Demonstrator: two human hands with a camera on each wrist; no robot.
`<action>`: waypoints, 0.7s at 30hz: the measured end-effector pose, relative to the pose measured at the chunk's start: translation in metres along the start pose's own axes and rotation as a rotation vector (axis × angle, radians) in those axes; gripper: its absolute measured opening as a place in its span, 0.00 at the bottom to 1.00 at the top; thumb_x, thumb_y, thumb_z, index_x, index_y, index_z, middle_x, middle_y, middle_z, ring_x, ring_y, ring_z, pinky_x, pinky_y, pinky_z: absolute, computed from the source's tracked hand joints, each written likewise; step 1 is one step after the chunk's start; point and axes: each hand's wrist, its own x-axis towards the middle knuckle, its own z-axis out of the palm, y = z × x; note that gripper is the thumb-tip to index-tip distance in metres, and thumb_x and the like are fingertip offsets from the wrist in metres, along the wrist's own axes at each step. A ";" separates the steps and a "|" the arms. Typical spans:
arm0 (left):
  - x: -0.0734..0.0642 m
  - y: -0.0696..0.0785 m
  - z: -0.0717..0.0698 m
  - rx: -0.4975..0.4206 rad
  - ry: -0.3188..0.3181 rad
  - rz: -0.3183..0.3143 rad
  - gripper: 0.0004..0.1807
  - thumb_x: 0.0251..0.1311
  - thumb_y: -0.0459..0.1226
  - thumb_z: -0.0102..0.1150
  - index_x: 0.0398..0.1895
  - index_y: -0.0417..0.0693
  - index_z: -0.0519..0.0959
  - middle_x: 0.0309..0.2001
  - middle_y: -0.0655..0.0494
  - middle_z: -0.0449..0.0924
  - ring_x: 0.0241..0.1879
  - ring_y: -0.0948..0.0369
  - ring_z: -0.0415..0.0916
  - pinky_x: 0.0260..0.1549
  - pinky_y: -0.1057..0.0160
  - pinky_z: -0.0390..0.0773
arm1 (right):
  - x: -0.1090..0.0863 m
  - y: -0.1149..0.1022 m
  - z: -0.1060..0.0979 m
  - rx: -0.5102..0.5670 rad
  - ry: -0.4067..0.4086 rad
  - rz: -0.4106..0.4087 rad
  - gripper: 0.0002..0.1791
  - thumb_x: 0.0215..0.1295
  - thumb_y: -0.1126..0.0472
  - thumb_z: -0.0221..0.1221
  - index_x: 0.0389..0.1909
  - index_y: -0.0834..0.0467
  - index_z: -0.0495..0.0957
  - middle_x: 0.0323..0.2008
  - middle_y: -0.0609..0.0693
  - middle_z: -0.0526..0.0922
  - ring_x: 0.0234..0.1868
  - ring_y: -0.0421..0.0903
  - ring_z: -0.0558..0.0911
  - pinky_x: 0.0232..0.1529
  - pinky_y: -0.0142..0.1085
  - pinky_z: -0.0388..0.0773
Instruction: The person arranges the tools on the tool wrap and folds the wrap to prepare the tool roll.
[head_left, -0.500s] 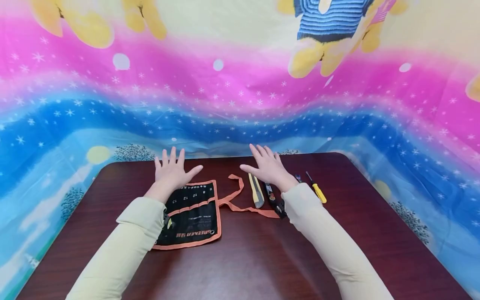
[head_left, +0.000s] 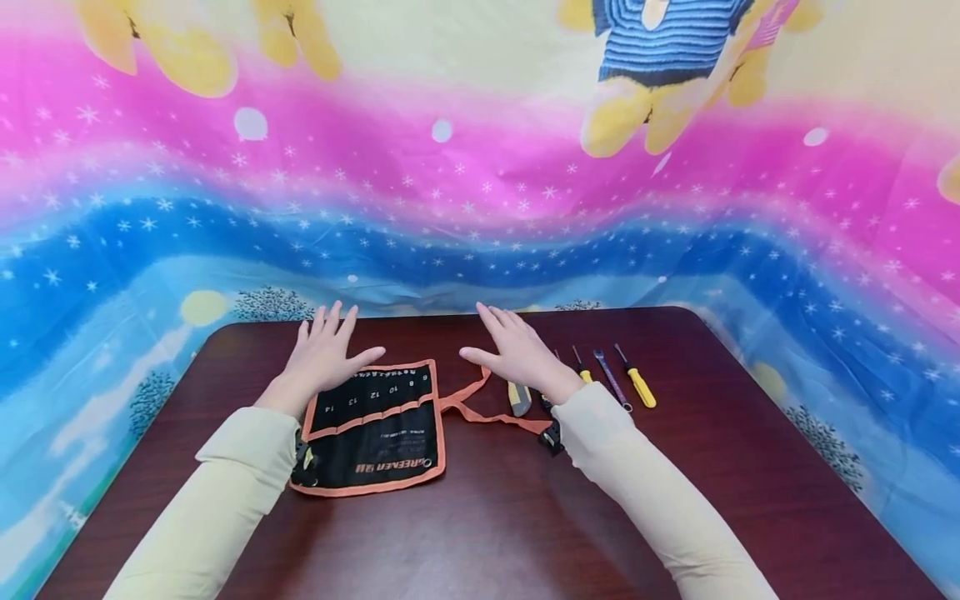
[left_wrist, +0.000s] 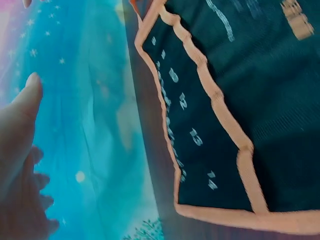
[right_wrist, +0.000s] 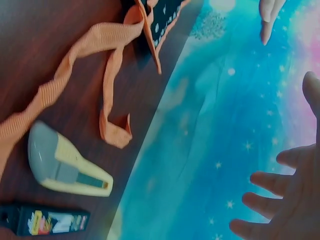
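On the left half of a dark reddish table (head_left: 480, 533), a black tool pouch (head_left: 375, 433) lies flat, its far left corner partly hidden by a person's spread left hand (head_left: 321, 357); the right hand (head_left: 517, 348), fingers likewise extended, is over loose tools near the far edge, neither hand gripping anything. A low sweep could snag the orange strap (right_wrist: 95, 37) trailing past the utility knife (right_wrist: 72, 167), dragging the pouch askew; a brushing sleeve might roll the yellow-handled screwdriver (head_left: 640, 385). The pouch reads "GREENER," inverted to the person, plus 6, 8, 10, 12, 13, 14; a black item's (right_wrist: 52, 221) label is blurred.
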 end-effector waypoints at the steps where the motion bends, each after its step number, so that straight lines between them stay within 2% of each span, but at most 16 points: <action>1: -0.001 -0.002 0.001 -0.009 -0.006 0.013 0.51 0.59 0.65 0.40 0.72 0.41 0.40 0.70 0.35 0.31 0.67 0.40 0.23 0.59 0.38 0.29 | -0.001 -0.001 0.002 0.006 -0.005 -0.008 0.46 0.61 0.33 0.47 0.73 0.50 0.41 0.70 0.55 0.48 0.70 0.53 0.46 0.65 0.51 0.45; 6: -0.005 -0.014 0.008 -0.056 -0.038 0.060 0.48 0.61 0.61 0.44 0.72 0.40 0.41 0.70 0.35 0.32 0.67 0.40 0.26 0.60 0.38 0.32 | -0.004 -0.006 0.016 0.034 -0.023 -0.036 0.46 0.61 0.33 0.47 0.73 0.48 0.40 0.71 0.51 0.48 0.70 0.50 0.47 0.65 0.50 0.49; 11: -0.011 -0.024 0.015 -0.099 -0.058 0.107 0.47 0.61 0.57 0.49 0.71 0.38 0.42 0.70 0.35 0.34 0.68 0.40 0.30 0.61 0.40 0.35 | -0.008 -0.012 0.032 0.127 -0.041 -0.044 0.45 0.61 0.35 0.49 0.73 0.49 0.41 0.71 0.50 0.48 0.69 0.49 0.48 0.64 0.50 0.50; 15: -0.018 -0.030 0.020 -0.112 -0.075 0.137 0.48 0.59 0.57 0.51 0.71 0.37 0.44 0.70 0.34 0.36 0.67 0.39 0.31 0.61 0.40 0.38 | -0.011 -0.016 0.044 0.189 -0.061 -0.063 0.45 0.61 0.35 0.49 0.73 0.50 0.43 0.70 0.52 0.49 0.69 0.50 0.48 0.64 0.49 0.52; 21: -0.025 -0.043 0.031 -0.123 -0.104 0.136 0.45 0.60 0.52 0.55 0.70 0.35 0.48 0.69 0.32 0.39 0.67 0.37 0.34 0.60 0.38 0.40 | -0.015 -0.021 0.062 0.286 -0.115 -0.079 0.44 0.61 0.36 0.51 0.72 0.48 0.44 0.70 0.50 0.50 0.69 0.47 0.51 0.63 0.48 0.55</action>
